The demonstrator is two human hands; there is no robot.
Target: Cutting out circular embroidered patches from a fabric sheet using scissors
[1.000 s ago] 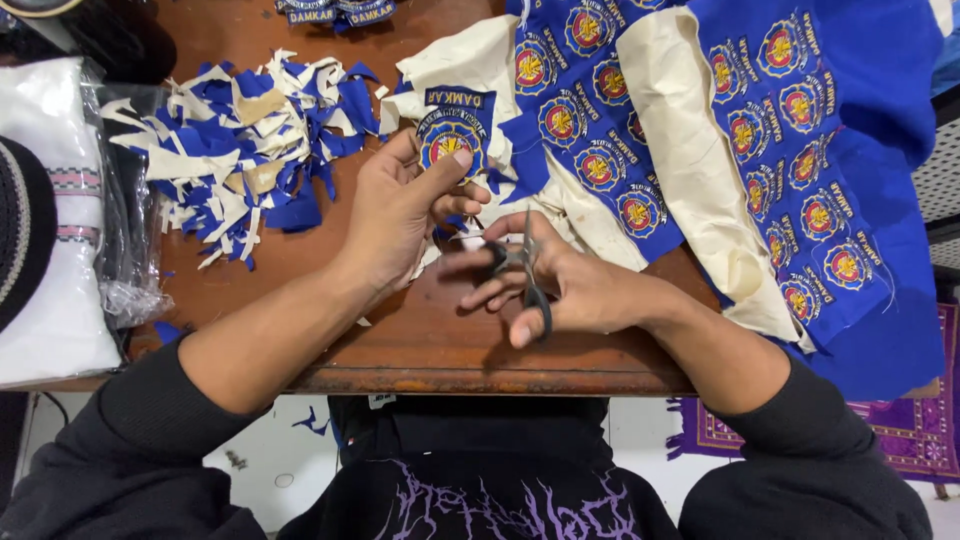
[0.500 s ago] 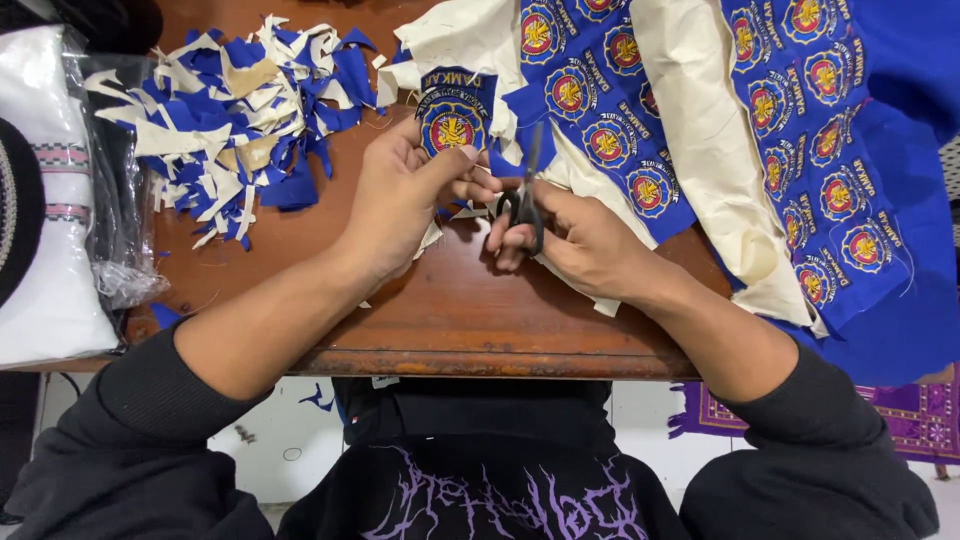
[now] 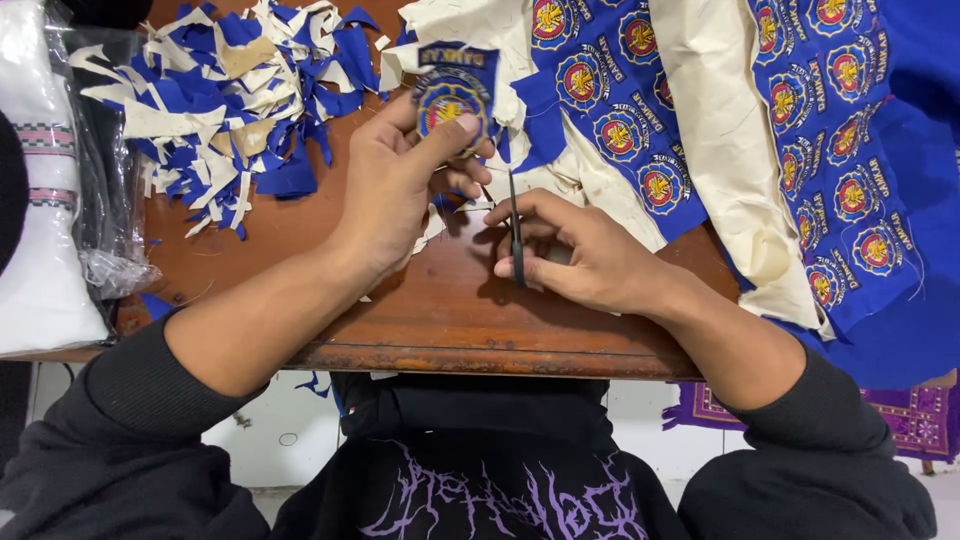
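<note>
1. Left hand (image 3: 395, 185) was closed around an embroidered patch (image 3: 453, 95), thumb pressed across its round yellow-and-red emblem and the fingers behind it, holding it tilted above the wooden table (image 3: 440, 310).
2. Right hand (image 3: 585, 255) was closed on a pair of small dark scissors (image 3: 516, 230), which stood nearly upright in the view with the tip pointing toward twelve o'clock, just below the patch's lower edge.
3. Whether the blades touched the patch could not be told; the tip sat very near the left fingertips.
4. From the left hand, the patch lay at about one o'clock, and the scissors at about three o'clock, just beside it.
5. A heap of blue and cream fabric scraps (image 3: 230, 100) covered the table at about ten o'clock from the left hand, well apart from it.
6. A large blue cloth sheet (image 3: 850, 170) carrying rows of the same round emblems, with cream backing folded over it in strips, spread from twelve to three o'clock of the right hand.
7. Folded white cloth in clear plastic wrap (image 3: 40, 220) rested at the table's far left edge, at nine o'clock.
8. Both forearms came out of pushed-up black sleeves (image 3: 110, 430) at the near edge of the table.
</note>
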